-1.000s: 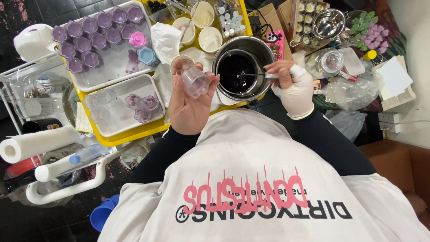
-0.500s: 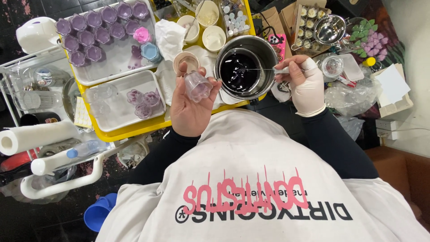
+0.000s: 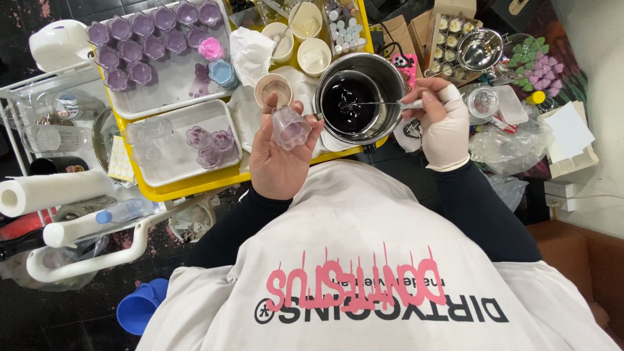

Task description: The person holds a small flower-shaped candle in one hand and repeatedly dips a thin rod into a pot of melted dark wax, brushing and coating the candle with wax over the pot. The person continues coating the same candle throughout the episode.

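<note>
My left hand [image 3: 276, 156] holds a small clear flower-shaped cup [image 3: 290, 127] with a little purple at its bottom, tilted toward me. My right hand [image 3: 442, 123], in a white glove, grips the handle of a thin metal spoon [image 3: 380, 103] whose tip rests in dark purple liquid inside a steel pot [image 3: 359, 97]. The pot stands on the yellow tray [image 3: 195, 185], just right of the cup.
A white tray [image 3: 170, 71] carries several filled purple cups, plus a pink and a blue one. A second white tray [image 3: 182, 156] has clear and purple-tinted cups. White bowls [image 3: 313, 55], a paper towel roll [image 3: 45, 193], a steel strainer [image 3: 480, 49] and bags lie around.
The view has shifted slightly. My right hand drew the spoon a little left and back over the pot; my left hand keeps the cup almost still.
</note>
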